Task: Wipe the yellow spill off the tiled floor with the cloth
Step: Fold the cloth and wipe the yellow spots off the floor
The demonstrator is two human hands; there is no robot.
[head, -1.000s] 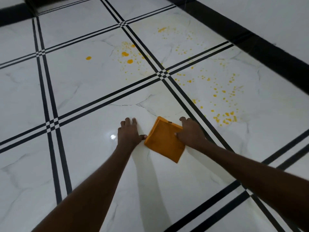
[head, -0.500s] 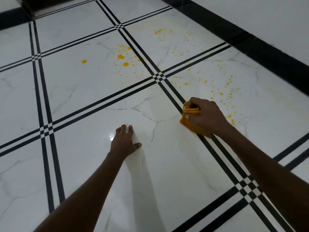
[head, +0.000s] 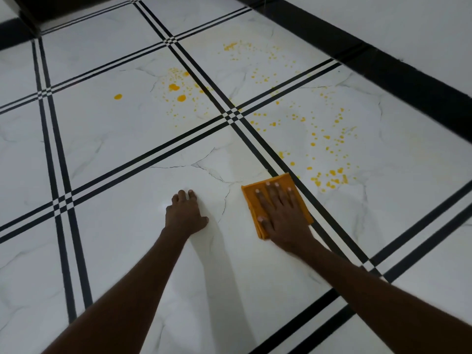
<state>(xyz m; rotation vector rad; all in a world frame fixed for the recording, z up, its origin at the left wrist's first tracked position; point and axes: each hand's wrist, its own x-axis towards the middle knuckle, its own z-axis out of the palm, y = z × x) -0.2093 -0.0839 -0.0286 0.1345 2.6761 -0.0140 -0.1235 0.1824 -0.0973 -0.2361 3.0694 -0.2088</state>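
You have one orange cloth (head: 255,194), two hands on the floor (head: 127,226), and yellow droplets (head: 329,172) beyond counting.

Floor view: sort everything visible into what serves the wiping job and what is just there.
For the job:
- cloth, flat under the right hand
- yellow spill, drops across several tiles
- floor
- left hand, braced on the tile

Just there:
- black border along the wall
- wall
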